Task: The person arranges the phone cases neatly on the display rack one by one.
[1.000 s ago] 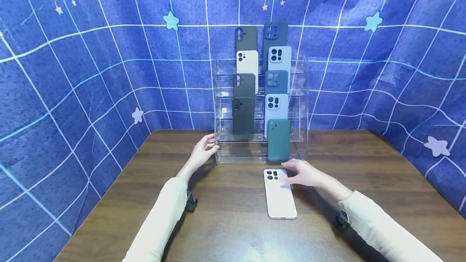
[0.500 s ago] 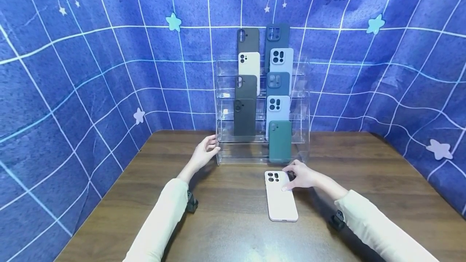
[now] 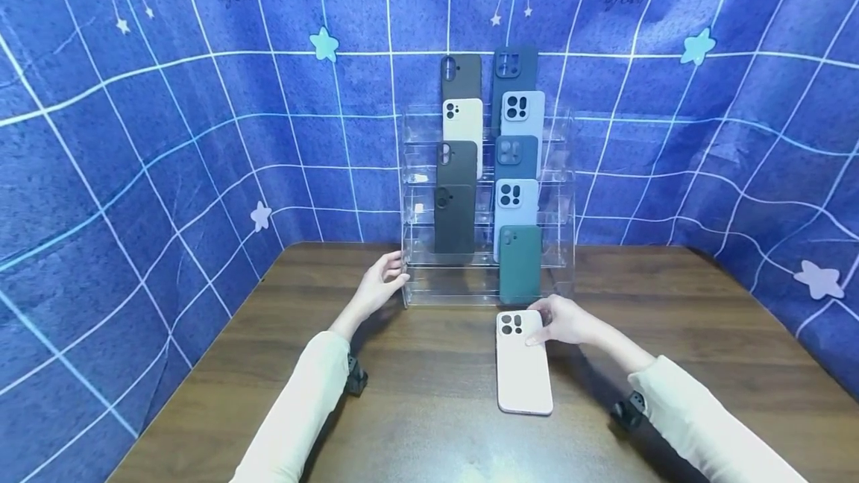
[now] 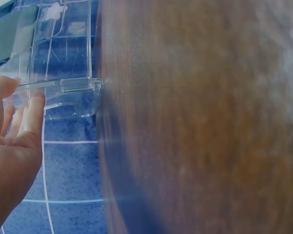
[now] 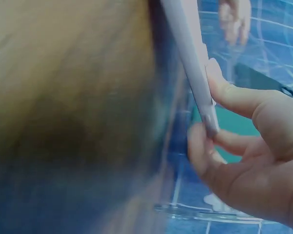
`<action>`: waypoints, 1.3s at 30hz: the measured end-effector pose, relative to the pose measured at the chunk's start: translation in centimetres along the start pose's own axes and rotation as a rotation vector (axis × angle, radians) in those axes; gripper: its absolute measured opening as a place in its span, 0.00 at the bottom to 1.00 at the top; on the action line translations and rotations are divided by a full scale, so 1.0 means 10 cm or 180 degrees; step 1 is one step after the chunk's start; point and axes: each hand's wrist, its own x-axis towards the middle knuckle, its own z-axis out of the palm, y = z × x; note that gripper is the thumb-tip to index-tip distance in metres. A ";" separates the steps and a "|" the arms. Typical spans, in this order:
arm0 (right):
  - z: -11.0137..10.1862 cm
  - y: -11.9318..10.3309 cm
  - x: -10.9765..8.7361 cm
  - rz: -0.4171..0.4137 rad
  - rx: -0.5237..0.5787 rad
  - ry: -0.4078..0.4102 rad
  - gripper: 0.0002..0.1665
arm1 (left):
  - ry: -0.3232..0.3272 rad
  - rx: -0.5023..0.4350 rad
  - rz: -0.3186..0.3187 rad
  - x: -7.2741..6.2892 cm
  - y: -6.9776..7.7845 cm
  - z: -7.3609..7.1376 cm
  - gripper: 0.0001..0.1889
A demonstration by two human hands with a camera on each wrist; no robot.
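Observation:
In the head view, my right hand (image 3: 565, 320) pinches the upper right edge of a pale pink phone case (image 3: 523, 375) in front of the rack. The right wrist view shows my thumb on one face of the phone case (image 5: 193, 63) and my fingers behind its end. My left hand (image 3: 377, 289) grips the left side panel of a clear tiered display rack (image 3: 436, 295), thumb at the front edge. A green phone case (image 3: 520, 267) stands on the rack's lowest tier, just behind the pink one.
Black (image 3: 455, 222), white (image 3: 461, 121), light blue (image 3: 526, 114) and dark blue (image 3: 517, 155) phone cases stand in two columns up the rack. The brown wooden table (image 3: 429, 393) meets a blue gridded cloth (image 3: 335, 140) behind and at both sides.
My right thumb and fingers have closed on the pink case's upper edge. The case has turned a little straighter and shifted slightly right. My left hand stays at the rack's side.

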 end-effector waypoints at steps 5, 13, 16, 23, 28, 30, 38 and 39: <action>-0.17 -0.07 -0.01 -0.0034 0.0797 -0.0009 0.17 | -0.0077 -0.0012 -0.0231 -0.07 0.27 0.00 0.26; -0.40 -0.22 0.04 -0.0158 0.1377 0.0127 0.18 | -0.0150 -0.0028 -0.0244 -0.13 0.43 -0.02 0.27; -0.46 -0.28 0.09 -0.0216 0.1398 0.0236 0.17 | -0.0145 -0.0086 -0.0228 -0.10 0.39 -0.02 0.27; -0.58 -0.50 0.29 -0.0299 0.1293 0.0807 0.18 | -0.0039 0.0002 -0.0240 0.01 0.07 -0.04 0.27; -0.62 -0.65 0.46 -0.0294 0.1352 0.1076 0.19 | -0.0023 0.0007 -0.0255 0.00 0.03 -0.02 0.27; -0.62 -0.72 0.50 -0.0275 0.1407 0.1138 0.19 | -0.0025 0.0008 -0.0239 0.00 0.02 0.00 0.27; -0.64 -0.98 0.69 -0.0142 0.1418 0.1353 0.19 | -0.0015 0.0008 -0.0222 0.01 0.02 0.01 0.27; -0.63 -0.96 0.74 -0.0132 0.1414 0.1393 0.19 | -0.0011 0.0004 -0.0222 0.01 0.03 0.01 0.27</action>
